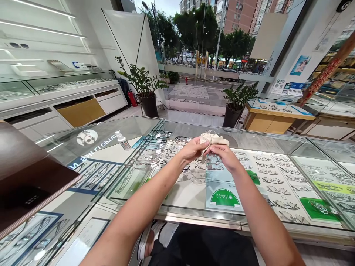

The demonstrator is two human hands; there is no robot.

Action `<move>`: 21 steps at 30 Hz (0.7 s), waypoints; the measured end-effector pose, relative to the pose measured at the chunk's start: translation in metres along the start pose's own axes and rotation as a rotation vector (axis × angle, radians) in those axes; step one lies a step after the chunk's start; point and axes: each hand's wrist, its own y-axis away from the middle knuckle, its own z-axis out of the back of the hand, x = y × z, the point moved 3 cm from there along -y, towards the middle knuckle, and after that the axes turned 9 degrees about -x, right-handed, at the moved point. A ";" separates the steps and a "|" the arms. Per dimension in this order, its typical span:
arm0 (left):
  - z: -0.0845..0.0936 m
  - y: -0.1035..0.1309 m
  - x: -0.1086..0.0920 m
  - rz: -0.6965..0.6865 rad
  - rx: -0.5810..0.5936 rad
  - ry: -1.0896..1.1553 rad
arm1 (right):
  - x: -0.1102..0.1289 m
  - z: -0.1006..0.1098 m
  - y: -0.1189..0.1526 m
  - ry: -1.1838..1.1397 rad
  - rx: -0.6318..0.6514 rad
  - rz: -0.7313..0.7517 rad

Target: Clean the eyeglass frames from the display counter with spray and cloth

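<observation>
Over the glass display case, a crumpled cream cloth is held up between my two hands. My left hand is closed on the cloth's left side, thumb on top. From the right, my right hand pinches its lower edge with thumb and fingers together. Thin wire-like lines at the cloth look like part of an eyeglass frame, mostly covered by cloth and fingers. Beneath the hands, rows of eyeglasses lie inside the glass case. A small white spray bottle stands on the glass top to the left.
A dark monitor-like panel juts in at the left. Another glass case holds eyeglass trays on that side. Potted plants stand beyond the counter, before a glass door. A wooden display table is at the right back.
</observation>
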 end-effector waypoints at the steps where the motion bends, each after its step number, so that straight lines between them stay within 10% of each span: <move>1: 0.000 0.000 0.000 -0.009 -0.003 -0.007 | 0.000 -0.001 0.000 0.015 -0.004 -0.003; 21: -0.001 0.001 -0.005 -0.048 -0.101 0.080 | 0.002 0.001 0.000 0.028 -0.121 0.030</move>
